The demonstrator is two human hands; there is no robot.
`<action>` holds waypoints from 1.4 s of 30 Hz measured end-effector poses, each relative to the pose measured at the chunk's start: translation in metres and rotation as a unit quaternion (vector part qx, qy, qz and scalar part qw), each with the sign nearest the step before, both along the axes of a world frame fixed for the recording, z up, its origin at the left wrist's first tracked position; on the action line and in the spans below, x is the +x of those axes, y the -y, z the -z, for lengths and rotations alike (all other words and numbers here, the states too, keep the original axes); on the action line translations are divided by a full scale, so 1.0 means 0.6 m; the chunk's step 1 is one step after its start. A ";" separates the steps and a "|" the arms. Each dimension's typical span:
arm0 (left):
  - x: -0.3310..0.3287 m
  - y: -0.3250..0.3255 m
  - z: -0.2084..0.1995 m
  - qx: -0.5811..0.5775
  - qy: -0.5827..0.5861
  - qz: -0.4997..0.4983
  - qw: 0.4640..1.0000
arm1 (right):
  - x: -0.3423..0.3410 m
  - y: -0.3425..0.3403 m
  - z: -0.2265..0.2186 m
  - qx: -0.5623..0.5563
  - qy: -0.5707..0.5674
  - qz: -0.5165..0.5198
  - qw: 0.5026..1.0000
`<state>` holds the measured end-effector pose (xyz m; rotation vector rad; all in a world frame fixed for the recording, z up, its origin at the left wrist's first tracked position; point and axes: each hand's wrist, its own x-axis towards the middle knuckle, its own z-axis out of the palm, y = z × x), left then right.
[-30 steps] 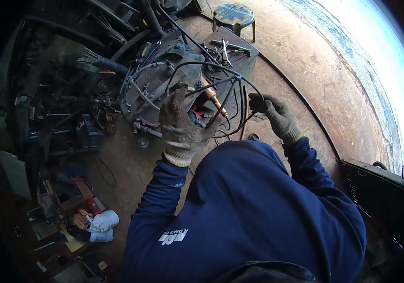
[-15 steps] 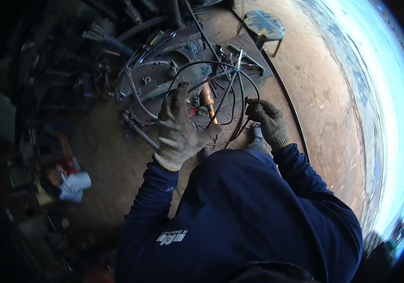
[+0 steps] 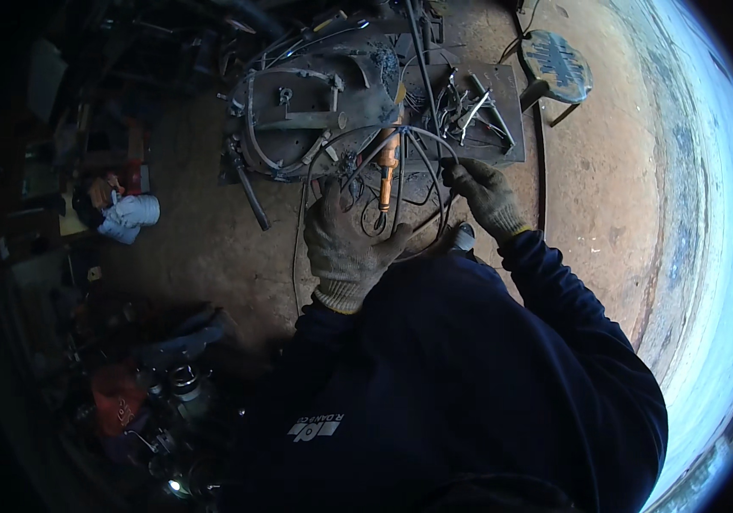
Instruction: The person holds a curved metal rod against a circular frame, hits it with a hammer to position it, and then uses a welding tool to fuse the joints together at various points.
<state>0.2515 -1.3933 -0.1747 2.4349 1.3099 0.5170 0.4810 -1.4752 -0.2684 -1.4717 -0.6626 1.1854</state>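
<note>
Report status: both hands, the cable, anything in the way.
Left hand open, thumb spread wide. Right hand closed on black cable. Cable in loose loops between hands; strands crossing in front of orange tool.

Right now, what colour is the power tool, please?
The power tool is mostly orange, clearest in the head view.
</note>
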 end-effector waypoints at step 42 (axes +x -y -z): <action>0.096 0.074 0.246 0.055 0.080 -0.342 0.935 | 0.373 -0.572 -0.210 0.294 0.274 0.013 0.916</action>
